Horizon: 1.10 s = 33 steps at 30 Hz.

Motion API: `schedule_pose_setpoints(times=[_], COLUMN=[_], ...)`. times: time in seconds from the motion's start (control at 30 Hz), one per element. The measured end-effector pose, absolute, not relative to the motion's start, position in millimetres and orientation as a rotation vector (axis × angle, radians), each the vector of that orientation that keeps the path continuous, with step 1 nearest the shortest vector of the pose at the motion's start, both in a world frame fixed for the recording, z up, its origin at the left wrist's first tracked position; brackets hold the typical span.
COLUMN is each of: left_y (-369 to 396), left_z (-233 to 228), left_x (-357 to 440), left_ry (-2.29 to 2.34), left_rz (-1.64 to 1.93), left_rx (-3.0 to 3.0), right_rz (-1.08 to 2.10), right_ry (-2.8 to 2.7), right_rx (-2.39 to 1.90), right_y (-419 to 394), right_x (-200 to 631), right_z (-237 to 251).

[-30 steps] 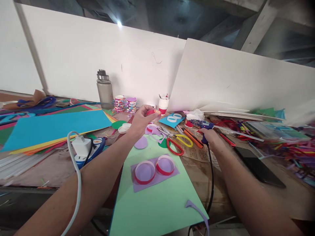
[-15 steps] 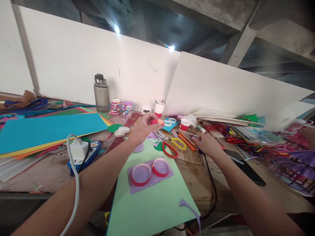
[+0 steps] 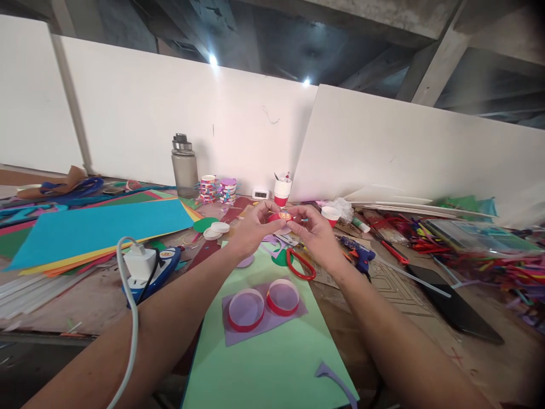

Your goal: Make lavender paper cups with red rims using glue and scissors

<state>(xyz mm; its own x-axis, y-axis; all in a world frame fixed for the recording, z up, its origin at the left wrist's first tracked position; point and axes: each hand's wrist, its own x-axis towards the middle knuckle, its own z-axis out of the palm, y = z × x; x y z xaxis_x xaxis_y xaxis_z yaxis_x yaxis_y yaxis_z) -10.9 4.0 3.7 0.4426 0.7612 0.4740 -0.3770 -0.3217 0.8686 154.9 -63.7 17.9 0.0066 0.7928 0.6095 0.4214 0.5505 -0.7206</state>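
The red paper ring (image 3: 281, 217), printed with a yellow emblem, is held up between both hands; the left hand (image 3: 254, 230) pinches its near end with the fingertips closed in narrow, and the right hand (image 3: 314, 230) grips the opposite end just as narrowly; the step in hand appears to be steadying or shaping this ring in the air; the next move, I judge, calls for a light, even pinch, since so thin a wall would probably crease under pressure.

Below and nearer than the hands, two shallow cup rings, a left ring (image 3: 246, 328) and a right ring (image 3: 283, 312), stand upright on a flat purple sheet (image 3: 264, 329), red outside and pale within; under that lies a smooth mint-green sheet (image 3: 272, 375); the red scissor handle (image 3: 304, 277), a glossy loop, is just under the right hand.

To the right of the right hand lies a blue glue gun (image 3: 364, 258) with a translucent glue stick (image 3: 430, 288) trailing from it; beyond that hand stands a tapered red-and-white paper cup (image 3: 330, 215); left of the left hand lie matt white discs (image 3: 220, 227), one overlapping another.
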Motion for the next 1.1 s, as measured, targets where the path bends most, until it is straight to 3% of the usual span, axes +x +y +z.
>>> schedule_pose_setpoints(times=[0.83, 1.1], left_y=[-8, -11], left_z=[13, 15], left_x=[-9, -5], left_ry=[0.351, 0.458], left_rz=[1.036, 0.984], left_rx=[1.442, 1.237], right_rz=[0.662, 1.166], right_ry=[-1.458, -1.104], right_rx=[-0.951, -0.901], right_y=[-77, -73], right_x=[155, 156], right_z=[18, 16])
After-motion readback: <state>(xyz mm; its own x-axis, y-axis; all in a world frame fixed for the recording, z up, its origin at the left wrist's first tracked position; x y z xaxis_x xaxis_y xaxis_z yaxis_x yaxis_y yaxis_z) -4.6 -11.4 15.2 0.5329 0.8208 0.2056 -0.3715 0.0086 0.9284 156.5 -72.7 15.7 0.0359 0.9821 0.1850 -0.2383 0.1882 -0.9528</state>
